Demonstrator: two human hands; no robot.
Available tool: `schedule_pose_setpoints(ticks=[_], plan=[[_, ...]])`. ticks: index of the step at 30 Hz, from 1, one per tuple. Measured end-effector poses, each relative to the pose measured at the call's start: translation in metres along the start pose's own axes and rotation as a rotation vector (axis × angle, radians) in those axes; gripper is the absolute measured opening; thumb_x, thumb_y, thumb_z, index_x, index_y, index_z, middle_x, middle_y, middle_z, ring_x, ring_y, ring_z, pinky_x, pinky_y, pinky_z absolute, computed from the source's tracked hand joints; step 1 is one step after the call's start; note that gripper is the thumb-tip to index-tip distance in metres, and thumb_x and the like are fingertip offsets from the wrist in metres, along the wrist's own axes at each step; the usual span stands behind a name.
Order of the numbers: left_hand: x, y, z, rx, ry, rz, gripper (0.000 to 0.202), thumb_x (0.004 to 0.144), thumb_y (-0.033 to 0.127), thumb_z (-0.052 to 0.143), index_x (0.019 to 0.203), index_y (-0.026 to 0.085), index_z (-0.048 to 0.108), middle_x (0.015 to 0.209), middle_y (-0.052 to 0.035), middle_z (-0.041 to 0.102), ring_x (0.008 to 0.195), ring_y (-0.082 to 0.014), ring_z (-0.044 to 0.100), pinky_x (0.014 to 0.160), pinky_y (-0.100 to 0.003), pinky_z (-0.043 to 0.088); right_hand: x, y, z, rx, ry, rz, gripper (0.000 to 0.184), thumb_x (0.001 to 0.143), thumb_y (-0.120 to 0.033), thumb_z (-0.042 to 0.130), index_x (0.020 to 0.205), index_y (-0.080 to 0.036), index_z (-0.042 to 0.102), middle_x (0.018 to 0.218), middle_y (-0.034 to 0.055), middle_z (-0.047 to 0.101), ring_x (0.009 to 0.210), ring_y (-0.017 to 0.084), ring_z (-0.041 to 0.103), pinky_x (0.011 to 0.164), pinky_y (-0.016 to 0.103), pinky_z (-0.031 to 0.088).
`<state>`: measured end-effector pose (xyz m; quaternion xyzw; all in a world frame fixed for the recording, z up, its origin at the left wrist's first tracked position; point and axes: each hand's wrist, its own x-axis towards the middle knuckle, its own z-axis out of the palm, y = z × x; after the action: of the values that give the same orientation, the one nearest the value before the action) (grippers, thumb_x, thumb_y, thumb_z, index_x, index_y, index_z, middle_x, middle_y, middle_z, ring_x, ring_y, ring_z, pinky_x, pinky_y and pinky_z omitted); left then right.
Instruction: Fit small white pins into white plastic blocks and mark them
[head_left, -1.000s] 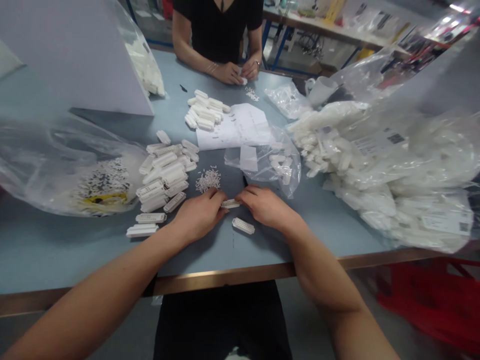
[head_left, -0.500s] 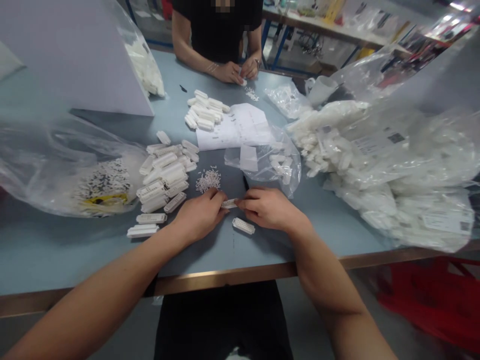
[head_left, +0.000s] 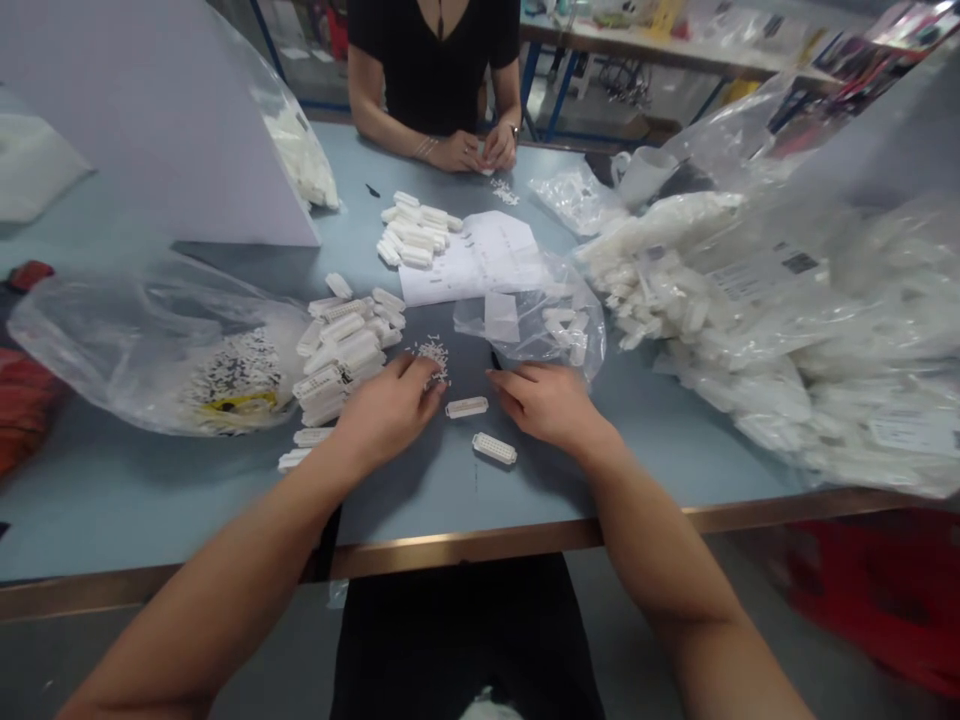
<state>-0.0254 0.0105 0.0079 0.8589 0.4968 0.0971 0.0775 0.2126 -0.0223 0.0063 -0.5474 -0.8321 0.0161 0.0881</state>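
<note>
My left hand (head_left: pixel 388 410) reaches up to a small heap of white pins (head_left: pixel 432 358), its fingertips at the heap's edge. Whether those fingers pinch any pins, I cannot tell. My right hand (head_left: pixel 544 402) rests open and empty beside a white perforated connector housing (head_left: pixel 466 407), not touching it. A second housing (head_left: pixel 494 448) lies closer to me. Left of my left hand is a loose pile of similar housings (head_left: pixel 341 345). Across the table, a co-worker's hands (head_left: pixel 472 150) meet around a small white piece.
A blue-grey table with a metal front edge (head_left: pixel 465 545) carries a sheet of paper (head_left: pixel 472 260), further housings (head_left: pixel 412 235), and clear plastic bags (head_left: pixel 532 320). A bulging bag of white parts (head_left: pixel 787 330) fills the right side. Another bag (head_left: pixel 165 350) and a white panel (head_left: pixel 150 120) stand left.
My hands have parted and let go of the housing, which now lies on the table. My left hand has moved forward to the pins. The view has shifted slightly.
</note>
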Motion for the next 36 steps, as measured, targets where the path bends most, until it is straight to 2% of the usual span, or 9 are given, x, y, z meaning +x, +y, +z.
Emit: schedule_pose_setpoints(ticks=[3,5,10,12,17,24,28,33,36], plan=[[0.002,-0.011,-0.008,0.169,0.065,-0.069,0.035,0.098,0.033,0.035,0.111,0.02,0.065,0.108,-0.0117,0.068,0.097,-0.0292,0.064,0.073,-0.038,0.049,0.002,0.001,0.007,-0.008,-0.016,0.01,0.035,0.093,-0.023,0.043,0.117,-0.02,0.069,0.087,0.0092,0.072,0.08,0.019,0.061,0.064,0.029,0.035],[0.003,-0.014,-0.01,0.236,0.064,-0.038,0.036,0.098,0.031,0.035,0.111,0.02,0.067,0.106,-0.0119,0.07,0.099,-0.031,0.063,0.075,-0.04,0.048,0.002,0.001,0.009,0.0,-0.005,0.016,0.034,0.093,-0.022,0.043,0.116,-0.02,0.068,0.09,0.0089,0.072,0.079,0.019,0.061,0.064,0.029,0.035],[0.007,-0.009,-0.003,0.261,0.055,0.088,0.042,0.097,0.023,0.037,0.135,0.023,0.056,0.137,-0.0112,0.06,0.12,-0.034,0.054,0.095,-0.049,0.041,0.003,-0.004,0.007,-0.015,0.063,0.015,0.031,0.091,-0.02,0.047,0.111,-0.02,0.07,0.084,0.0069,0.073,0.074,0.017,0.061,0.06,0.028,0.031],[0.01,-0.006,0.0,0.25,0.024,0.124,0.044,0.097,0.02,0.037,0.137,0.024,0.055,0.14,-0.0106,0.058,0.121,-0.0333,0.053,0.097,-0.05,0.039,0.003,-0.006,0.007,-0.028,0.092,0.005,0.03,0.09,-0.02,0.047,0.108,-0.02,0.071,0.082,0.0061,0.073,0.072,0.016,0.061,0.058,0.028,0.029],[0.018,0.0,-0.002,0.27,-0.067,0.158,0.038,0.093,0.014,0.043,0.126,0.018,0.062,0.123,-0.0138,0.067,0.108,-0.0304,0.06,0.094,-0.044,0.042,0.004,-0.007,0.009,-0.034,0.154,-0.029,0.028,0.09,-0.02,0.047,0.106,-0.02,0.071,0.078,0.0042,0.073,0.069,0.015,0.061,0.056,0.028,0.027],[0.025,0.002,-0.004,0.245,-0.11,0.078,0.031,0.089,0.007,0.045,0.109,0.014,0.068,0.101,-0.0131,0.068,0.103,-0.0264,0.06,0.09,-0.036,0.046,0.006,-0.009,0.008,-0.073,0.14,-0.023,0.029,0.089,-0.018,0.047,0.102,-0.019,0.073,0.077,0.0059,0.072,0.068,0.017,0.06,0.055,0.03,0.024],[0.025,-0.005,0.001,0.21,-0.064,0.049,0.036,0.089,0.007,0.042,0.115,0.012,0.066,0.104,-0.0155,0.066,0.104,-0.0281,0.06,0.09,-0.037,0.046,0.006,-0.009,0.008,-0.07,0.117,-0.027,0.029,0.089,-0.018,0.046,0.102,-0.019,0.073,0.076,0.0062,0.072,0.067,0.017,0.058,0.055,0.03,0.024],[0.024,-0.012,0.009,0.149,0.077,-0.046,0.037,0.093,0.014,0.036,0.115,0.014,0.066,0.104,-0.0169,0.065,0.096,-0.0287,0.062,0.085,-0.039,0.047,0.006,-0.009,0.009,-0.081,0.107,-0.034,0.029,0.09,-0.019,0.047,0.103,-0.019,0.072,0.076,0.0067,0.071,0.069,0.017,0.058,0.055,0.031,0.023],[0.023,-0.014,0.012,0.09,0.082,-0.042,0.038,0.093,0.015,0.036,0.116,0.014,0.067,0.102,-0.0173,0.065,0.094,-0.0292,0.062,0.084,-0.04,0.047,0.007,-0.011,0.009,-0.078,0.103,-0.047,0.029,0.089,-0.019,0.047,0.104,-0.019,0.072,0.076,0.0069,0.071,0.069,0.017,0.058,0.055,0.031,0.023]])
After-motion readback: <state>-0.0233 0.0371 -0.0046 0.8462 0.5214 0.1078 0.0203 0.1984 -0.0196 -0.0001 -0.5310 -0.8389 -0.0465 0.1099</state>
